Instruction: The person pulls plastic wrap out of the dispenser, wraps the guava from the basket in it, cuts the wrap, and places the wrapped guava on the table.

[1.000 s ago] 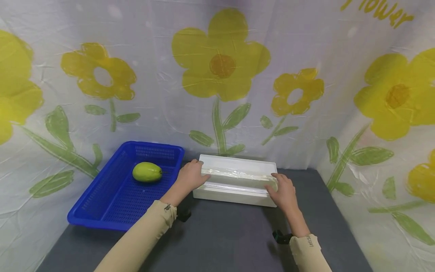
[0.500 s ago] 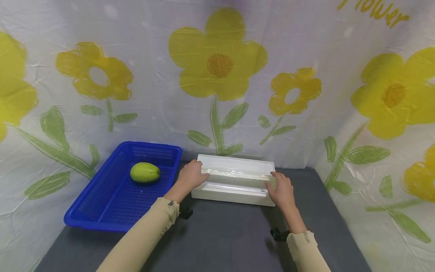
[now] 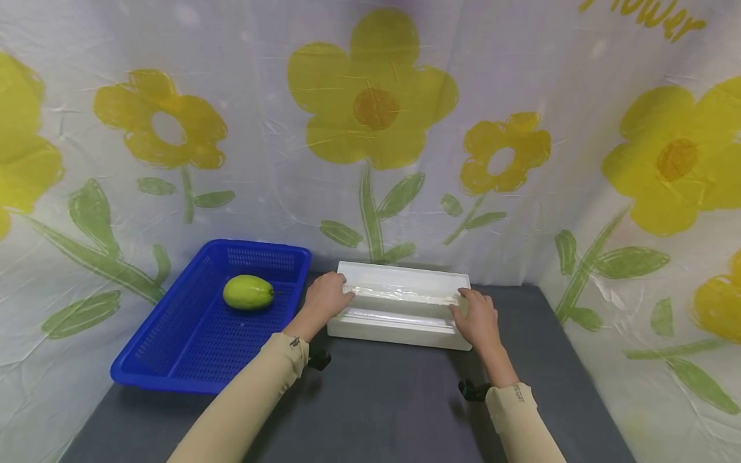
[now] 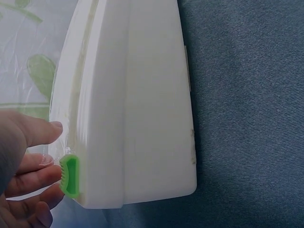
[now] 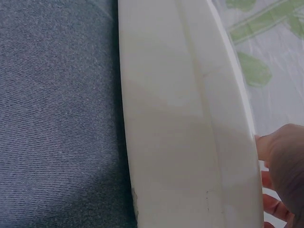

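Note:
A white cling film dispenser (image 3: 399, 337) stands at the back middle of the table, long side toward me. Clear cling film (image 3: 399, 295) stretches across its top between both hands. At the left end, my left hand (image 3: 324, 299) pinches the film, thumb apart from the curled fingers. Just beside those fingers sits a green slide cutter (image 4: 71, 176) in the left wrist view. My right hand (image 3: 479, 320) holds the film's edge at the right end, thumb toward the box. In the right wrist view its fingers (image 5: 275, 205) are partly hidden behind the dispenser wall.
A blue plastic basket (image 3: 197, 379) lies left of the dispenser, with a green papaya-like fruit (image 3: 247, 292) inside. Behind the dark grey table (image 3: 382, 411) hangs a flower-printed curtain (image 3: 266, 128), close to the dispenser's rear side.

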`<action>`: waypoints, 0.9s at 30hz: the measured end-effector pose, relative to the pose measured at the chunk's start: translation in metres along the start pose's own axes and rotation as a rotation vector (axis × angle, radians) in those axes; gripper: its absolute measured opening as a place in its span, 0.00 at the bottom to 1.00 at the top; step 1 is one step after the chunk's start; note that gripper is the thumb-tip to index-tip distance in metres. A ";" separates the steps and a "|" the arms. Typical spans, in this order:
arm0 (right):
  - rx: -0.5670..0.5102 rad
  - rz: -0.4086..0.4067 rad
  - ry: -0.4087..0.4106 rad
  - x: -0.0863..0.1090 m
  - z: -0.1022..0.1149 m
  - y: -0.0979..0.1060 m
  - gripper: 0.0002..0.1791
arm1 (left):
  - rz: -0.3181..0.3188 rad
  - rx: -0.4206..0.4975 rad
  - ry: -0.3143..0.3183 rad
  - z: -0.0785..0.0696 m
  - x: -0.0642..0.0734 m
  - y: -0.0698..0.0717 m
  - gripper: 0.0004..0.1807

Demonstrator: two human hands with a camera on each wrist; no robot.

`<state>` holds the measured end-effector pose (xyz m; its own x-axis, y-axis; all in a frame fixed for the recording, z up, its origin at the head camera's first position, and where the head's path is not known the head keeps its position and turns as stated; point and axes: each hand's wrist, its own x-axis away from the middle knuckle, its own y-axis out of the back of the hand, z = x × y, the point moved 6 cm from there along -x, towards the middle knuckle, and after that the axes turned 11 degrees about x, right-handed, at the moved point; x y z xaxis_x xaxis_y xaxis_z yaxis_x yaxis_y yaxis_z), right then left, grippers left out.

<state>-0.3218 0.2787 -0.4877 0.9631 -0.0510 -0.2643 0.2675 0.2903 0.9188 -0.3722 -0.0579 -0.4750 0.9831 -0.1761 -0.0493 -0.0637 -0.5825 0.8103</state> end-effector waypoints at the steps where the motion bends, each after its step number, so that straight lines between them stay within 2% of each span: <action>1: 0.003 -0.002 -0.001 -0.001 0.000 0.000 0.27 | -0.003 0.003 0.001 0.000 -0.001 0.000 0.22; 8: 0.000 0.013 -0.011 -0.007 -0.003 -0.002 0.26 | -0.002 0.018 0.020 0.001 -0.008 0.000 0.19; 12: -0.020 0.032 -0.019 -0.010 -0.005 -0.005 0.26 | -0.003 0.014 0.035 0.001 -0.011 0.000 0.19; 17: -0.068 0.025 -0.015 -0.013 -0.005 -0.005 0.24 | -0.011 0.027 0.042 0.001 -0.011 0.001 0.14; 23: -0.160 0.013 -0.029 -0.015 -0.005 -0.005 0.23 | -0.046 0.063 0.008 0.000 -0.007 0.006 0.06; 27: -0.239 0.007 -0.062 -0.018 -0.006 -0.005 0.22 | -0.067 0.071 -0.024 -0.003 -0.006 0.011 0.05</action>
<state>-0.3408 0.2843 -0.4895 0.9668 -0.1048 -0.2332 0.2536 0.5079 0.8232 -0.3788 -0.0612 -0.4640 0.9813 -0.1531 -0.1170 -0.0104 -0.6485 0.7611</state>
